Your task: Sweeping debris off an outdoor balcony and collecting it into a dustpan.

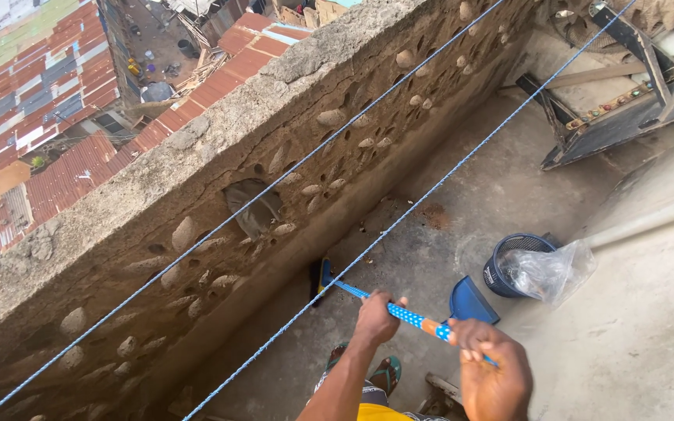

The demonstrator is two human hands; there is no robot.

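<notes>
My left hand (376, 318) and my right hand (494, 370) both grip the blue, white-dotted handle of a broom (407, 314). The left hand holds lower on the shaft, the right hand higher, by an orange band. The broom's dark head (320, 278) rests on the concrete floor (431, 257) at the foot of the rough parapet wall (220, 179). A blue dustpan (473, 302) lies on the floor just right of the handle. My sandalled feet (384, 373) show below the hands.
A blue mesh basket (516, 261) with a clear plastic bag (551, 273) stands right of the dustpan. Two blue clotheslines (399, 222) run diagonally over the floor. A dark wooden frame (610, 109) lies at the far end. Rusty tin roofs (48, 93) lie beyond the wall.
</notes>
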